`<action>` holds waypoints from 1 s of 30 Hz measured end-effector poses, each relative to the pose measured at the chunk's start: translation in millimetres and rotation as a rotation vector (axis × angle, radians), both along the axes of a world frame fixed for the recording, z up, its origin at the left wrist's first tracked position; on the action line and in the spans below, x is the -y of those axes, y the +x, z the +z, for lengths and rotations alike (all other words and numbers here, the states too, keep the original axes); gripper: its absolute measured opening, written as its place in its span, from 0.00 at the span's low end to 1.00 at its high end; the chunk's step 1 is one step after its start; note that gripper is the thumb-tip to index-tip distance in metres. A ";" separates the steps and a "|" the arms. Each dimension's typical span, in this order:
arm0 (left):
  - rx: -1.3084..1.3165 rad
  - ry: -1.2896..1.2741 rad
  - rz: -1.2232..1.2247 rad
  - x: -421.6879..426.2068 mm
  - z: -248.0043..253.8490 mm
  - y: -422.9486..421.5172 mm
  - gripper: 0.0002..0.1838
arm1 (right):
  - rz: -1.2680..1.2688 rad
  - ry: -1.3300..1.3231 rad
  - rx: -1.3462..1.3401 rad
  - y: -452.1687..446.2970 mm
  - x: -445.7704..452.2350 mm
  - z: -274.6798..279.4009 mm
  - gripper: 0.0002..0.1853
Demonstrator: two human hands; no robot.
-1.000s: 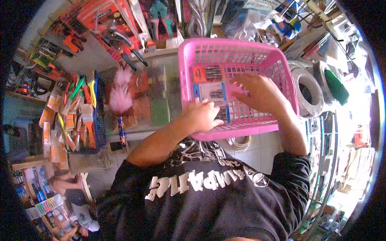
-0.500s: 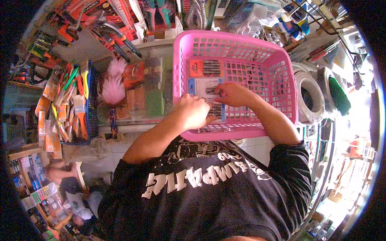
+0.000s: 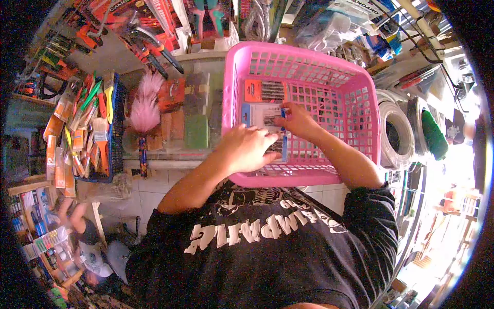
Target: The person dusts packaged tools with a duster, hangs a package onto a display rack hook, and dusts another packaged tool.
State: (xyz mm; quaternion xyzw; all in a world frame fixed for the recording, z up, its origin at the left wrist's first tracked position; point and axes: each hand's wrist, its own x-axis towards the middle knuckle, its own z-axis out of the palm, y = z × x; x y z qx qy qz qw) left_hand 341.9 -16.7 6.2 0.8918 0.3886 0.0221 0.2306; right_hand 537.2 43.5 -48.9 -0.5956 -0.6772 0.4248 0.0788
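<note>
So you're working over a glass-topped counter (image 3: 180,164) in a packed little shop, tiled floor (image 3: 154,193) showing past its edge. Treat the middle of the pink basket (image 3: 298,179) as the clock centre, 12 being away from you. Bright glare washes out the room around 3 to 4, and there's another person (image 3: 80,221) way off at 8 beside crowded shelves (image 3: 38,216).

Stuff around you: the pink feather duster (image 3: 145,110) lies at 9, with a blue basket (image 3: 117,129) crammed with paintbrushes (image 3: 100,134) farther out the same way. Orange-and-black-handled pliers (image 3: 154,51) are at 10, plastic-bagged goods (image 3: 329,28) near 12, and pale coils (image 3: 393,131) sit right by the rim at 3.

Your blue-and-white pack (image 3: 262,114) lies inside the pink basket at 9, an orange pack (image 3: 265,91) just above it at 10. Your right hand (image 3: 301,123) has its fingertips on the pack's right edge; can't tell if they're really gripping. Your left hand (image 3: 252,149) rests over its lower part with fingers loosely bent, hold unclear, and hides much of the lower pack (image 3: 278,149) at 7.
</note>
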 end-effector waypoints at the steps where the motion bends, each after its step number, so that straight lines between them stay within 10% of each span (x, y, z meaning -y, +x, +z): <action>1: 0.019 0.010 0.001 0.7 -2.2 -0.4 0.24 | -0.062 -0.082 -0.032 -0.5 0.0 0.2 0.30; 12: 0.019 0.077 -0.040 3.9 -7.0 -2.0 0.22 | -0.164 -0.225 -0.402 15.3 -8.7 -40.9 0.34; 14: 0.021 0.073 -0.042 4.0 -6.1 -1.5 0.22 | -0.510 -0.462 -0.335 3.3 -10.2 -3.6 0.30; 30: 0.121 0.127 -0.063 4.6 -4.3 -4.3 0.21 | -0.086 0.096 0.038 47.4 -37.5 -2.3 0.19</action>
